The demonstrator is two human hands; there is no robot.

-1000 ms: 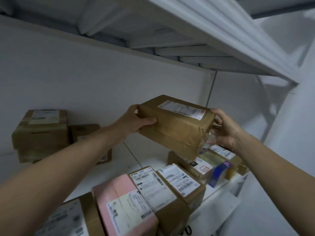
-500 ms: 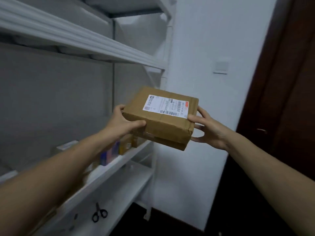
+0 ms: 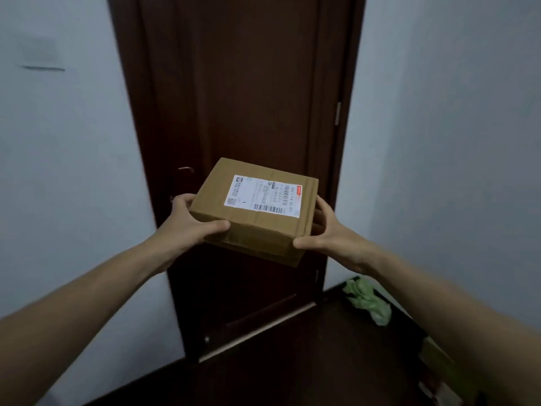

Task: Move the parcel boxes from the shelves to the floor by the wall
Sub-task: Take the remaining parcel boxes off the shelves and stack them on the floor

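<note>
We grip the parcel box (label up) with left hand and right hand before the dark door.

The parcel box hung in front of the door, held between the hands. The left hand was at its left edge with the thumb on top, the right hand was at its near right corner, and a label lay on its upper face. The door stood behind it, between the left wall and the right wall. A bag lay on the floor at the foot of the right wall, beside the door.
</note>
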